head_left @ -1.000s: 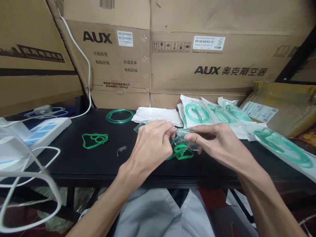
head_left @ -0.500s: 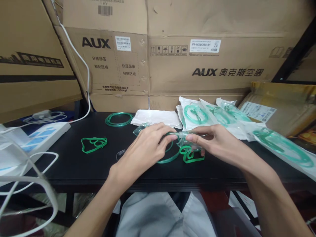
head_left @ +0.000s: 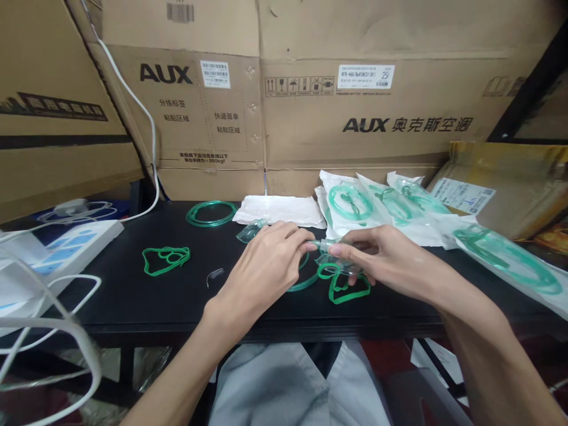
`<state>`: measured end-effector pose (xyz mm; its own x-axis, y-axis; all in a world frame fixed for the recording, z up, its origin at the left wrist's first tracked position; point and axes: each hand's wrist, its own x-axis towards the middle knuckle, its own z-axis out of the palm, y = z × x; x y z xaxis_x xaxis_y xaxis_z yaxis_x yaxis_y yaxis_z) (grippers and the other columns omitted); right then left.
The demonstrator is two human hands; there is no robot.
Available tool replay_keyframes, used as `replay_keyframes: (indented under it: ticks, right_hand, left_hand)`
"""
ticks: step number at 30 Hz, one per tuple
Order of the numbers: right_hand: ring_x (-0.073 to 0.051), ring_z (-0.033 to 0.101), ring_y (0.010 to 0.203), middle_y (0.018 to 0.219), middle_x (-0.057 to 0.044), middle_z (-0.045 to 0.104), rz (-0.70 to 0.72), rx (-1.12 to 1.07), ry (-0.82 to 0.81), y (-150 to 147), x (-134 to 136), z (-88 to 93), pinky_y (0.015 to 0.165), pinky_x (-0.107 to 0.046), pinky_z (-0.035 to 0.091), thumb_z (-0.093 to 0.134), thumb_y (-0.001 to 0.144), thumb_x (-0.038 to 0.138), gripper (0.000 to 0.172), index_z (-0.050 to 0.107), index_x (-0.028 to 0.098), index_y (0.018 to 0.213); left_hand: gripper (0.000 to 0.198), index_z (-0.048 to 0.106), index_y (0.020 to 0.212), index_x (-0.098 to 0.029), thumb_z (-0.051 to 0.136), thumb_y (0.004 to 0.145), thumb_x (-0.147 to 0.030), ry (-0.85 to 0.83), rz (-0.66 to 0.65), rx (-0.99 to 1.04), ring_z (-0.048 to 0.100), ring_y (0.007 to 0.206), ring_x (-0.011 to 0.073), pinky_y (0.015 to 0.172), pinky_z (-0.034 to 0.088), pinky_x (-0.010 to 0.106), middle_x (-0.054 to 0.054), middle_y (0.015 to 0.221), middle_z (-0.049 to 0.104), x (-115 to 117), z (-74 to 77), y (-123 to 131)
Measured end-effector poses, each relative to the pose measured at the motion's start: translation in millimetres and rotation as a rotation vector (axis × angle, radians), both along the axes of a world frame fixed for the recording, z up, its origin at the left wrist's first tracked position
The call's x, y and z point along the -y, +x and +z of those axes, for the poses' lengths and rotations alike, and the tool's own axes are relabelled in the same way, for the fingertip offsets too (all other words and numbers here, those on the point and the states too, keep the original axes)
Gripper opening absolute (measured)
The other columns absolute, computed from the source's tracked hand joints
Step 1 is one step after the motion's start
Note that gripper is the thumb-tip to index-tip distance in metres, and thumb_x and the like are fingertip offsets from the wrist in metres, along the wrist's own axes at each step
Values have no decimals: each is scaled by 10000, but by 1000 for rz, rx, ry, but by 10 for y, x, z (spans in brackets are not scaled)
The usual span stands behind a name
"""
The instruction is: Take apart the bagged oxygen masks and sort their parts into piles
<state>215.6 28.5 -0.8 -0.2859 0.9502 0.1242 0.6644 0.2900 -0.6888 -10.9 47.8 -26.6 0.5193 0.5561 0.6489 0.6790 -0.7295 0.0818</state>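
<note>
My left hand point(head_left: 276, 260) is closed in a pinch on the end of a green tube point(head_left: 305, 286), whose loop hangs below the fingers. My right hand point(head_left: 385, 254) grips a clear oxygen mask point(head_left: 338, 264) by its translucent connector point(head_left: 327, 244). Tube end and connector meet between the two hands; how deep the tube sits is hidden by fingers. A green elastic strap point(head_left: 350, 294) dangles from the mask over the table. Behind my left hand lies another clear mask point(head_left: 249, 231), partly covered.
A coiled green tube point(head_left: 212, 214), a loose green strap point(head_left: 167, 261) and a small clear piece point(head_left: 216, 274) lie on the black table point(head_left: 133, 299). Packaged mask sets point(head_left: 352, 201) and a white packet point(head_left: 279, 211) sit behind. White cables point(head_left: 84, 331) and cardboard boxes point(head_left: 306, 136) surround the workspace.
The view has shifted slightly. Both hands keep their grip on tube and mask, and the mask has tilted a little, its strap hanging slightly lower. More of the small clear piece shows.
</note>
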Motion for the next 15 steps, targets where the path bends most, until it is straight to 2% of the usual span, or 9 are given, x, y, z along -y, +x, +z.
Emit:
replay_keyframes:
  ticks: [6,12,15]
  right_hand:
    - [-139,577,564,636,24,570,56,-32,0,15,31,61,535,-252,422,621,940,583,440,608,198,729]
    - [-193,661,679,670,1,649,9,-43,28,-34,7,-9,576,-278,440,615,949,556,383,636,207,791]
    - [-200,659,711,702,-2,677,-20,-6,81,-70,14,-19,611,-293,451,623,943,556,377,639,213,788]
  left_hand:
    - [172,692,1072,-172,533,1021,-133,70,-62,64,642,899,193,792,477,325,40,955,701,2,-20,18]
    - [177,717,1010,-151,552,987,-90,112,-42,83,650,842,188,749,469,313,35,901,698,-4,-22,26]
    - [182,723,990,-154,564,965,-69,111,-26,98,660,834,188,747,469,309,30,895,708,-2,-16,29]
